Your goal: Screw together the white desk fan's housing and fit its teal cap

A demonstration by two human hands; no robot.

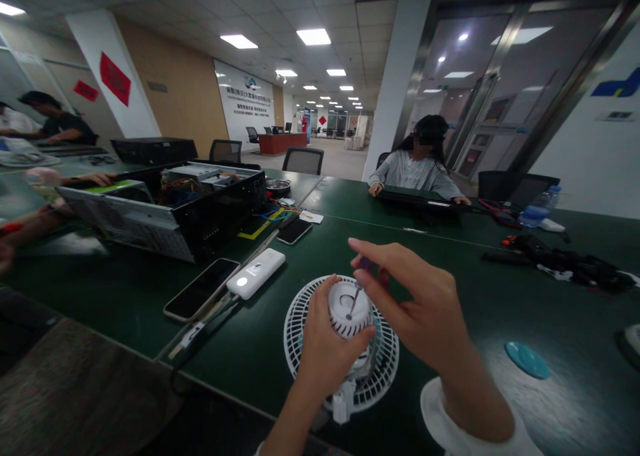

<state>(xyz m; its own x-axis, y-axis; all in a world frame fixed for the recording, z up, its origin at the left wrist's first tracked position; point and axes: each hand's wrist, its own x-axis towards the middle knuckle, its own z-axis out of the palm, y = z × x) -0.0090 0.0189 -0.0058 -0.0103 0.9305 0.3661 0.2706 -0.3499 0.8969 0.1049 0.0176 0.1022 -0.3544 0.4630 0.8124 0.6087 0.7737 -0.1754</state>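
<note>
A small white fan lies face down on the green table, its round slatted grille (295, 339) under the white motor housing (341, 295). My left hand (325, 349) is wrapped round that housing, thumb on the near side and fingers on the far side. In my right hand (415, 296) is a small screwdriver (356, 301), its dark purple handle pinched between thumb and fingers. The thin metal shaft slants down to a small hole in the housing's top; whether a screw sits there is too small to tell.
Left of the fan lie a white power bank (257, 273) and two phones (203, 289). Beyond them stands an open computer case (190, 203), with another person's hands at its left. A teal disc (527, 360) lies at right. A person (417, 159) sits opposite, near a water bottle (540, 207).
</note>
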